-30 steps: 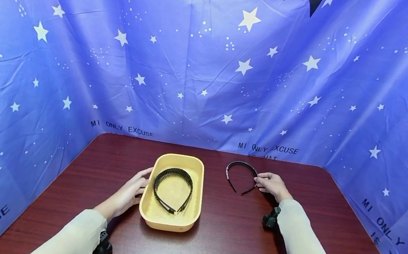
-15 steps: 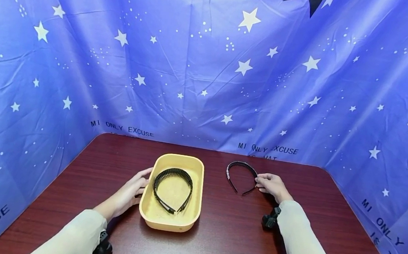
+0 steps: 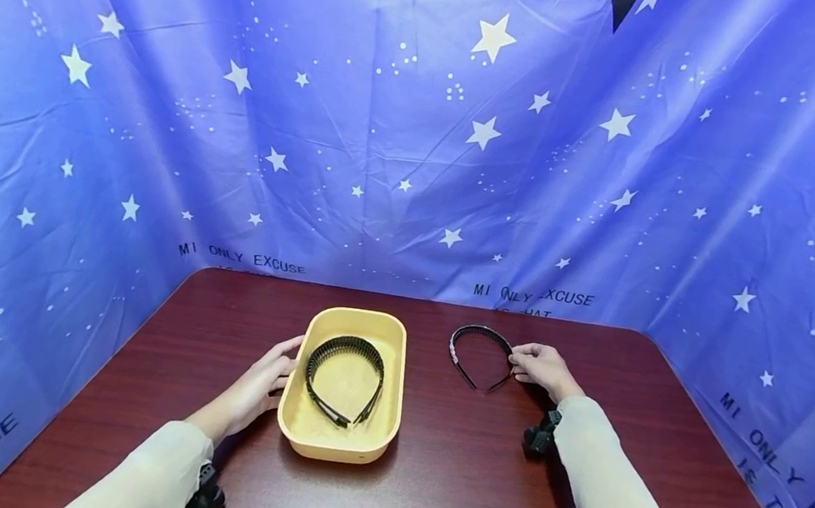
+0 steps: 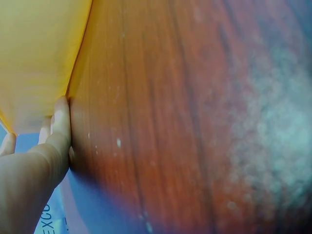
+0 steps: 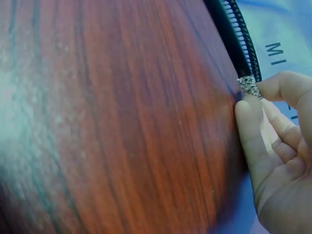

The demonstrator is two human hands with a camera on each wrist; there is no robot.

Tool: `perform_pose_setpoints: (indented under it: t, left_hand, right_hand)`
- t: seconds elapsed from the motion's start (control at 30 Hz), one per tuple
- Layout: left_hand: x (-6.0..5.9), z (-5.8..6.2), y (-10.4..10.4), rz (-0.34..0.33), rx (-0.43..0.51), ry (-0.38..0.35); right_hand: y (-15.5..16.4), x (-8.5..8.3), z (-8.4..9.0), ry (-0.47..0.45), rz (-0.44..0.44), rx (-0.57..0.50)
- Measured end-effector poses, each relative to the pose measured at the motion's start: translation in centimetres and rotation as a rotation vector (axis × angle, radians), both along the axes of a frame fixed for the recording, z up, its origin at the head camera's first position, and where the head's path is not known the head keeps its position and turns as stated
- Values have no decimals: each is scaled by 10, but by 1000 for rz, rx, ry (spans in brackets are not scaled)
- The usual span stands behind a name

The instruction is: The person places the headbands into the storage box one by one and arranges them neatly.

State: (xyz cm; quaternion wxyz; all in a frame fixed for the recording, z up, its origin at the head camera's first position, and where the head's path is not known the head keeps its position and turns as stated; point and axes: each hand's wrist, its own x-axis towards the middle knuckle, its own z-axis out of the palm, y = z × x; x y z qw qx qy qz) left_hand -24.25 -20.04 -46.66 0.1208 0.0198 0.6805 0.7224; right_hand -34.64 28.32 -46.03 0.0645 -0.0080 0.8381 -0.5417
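A pale yellow plastic basin [image 3: 388, 419] stands on the table, with black toothed headbands [image 3: 350, 341] lying inside; they overlap, so I cannot tell how many. My left hand [image 3: 256, 388] rests against the basin's left outer wall, fingers extended; in the left wrist view, fingertips [image 4: 61, 109] touch the yellow side [image 4: 39, 58]. To the right of the basin, my right hand [image 3: 543, 370] pinches the right arm of another black headband [image 3: 480, 329] with a light decorated stretch on its left. Close up, thumb and fingers hold it at a glittery band [image 5: 249, 86].
The dark red wood-grain table [image 3: 426, 491] has its far edge against a blue star-printed curtain [image 3: 422, 122], which also hangs on both sides. Black wrist cameras [image 3: 206, 495] sit on both forearms.
The head view has shifted very slightly. The free ends of the held headband have moved a little to the right. Both hands otherwise stay in place, and the basin has not moved.
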Motion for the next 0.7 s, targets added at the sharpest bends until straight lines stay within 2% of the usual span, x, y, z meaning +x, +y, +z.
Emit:
perform_pose_setpoints:
  t: [0.3,0.7]
  left_hand:
    - [0,0,-1,-6,8,0]
    - [1,2,1,-6,8,-5]
  right_hand:
    - [-2,-2,4,-1,9,-11]
    - [-14,-3,27,57,46,32]
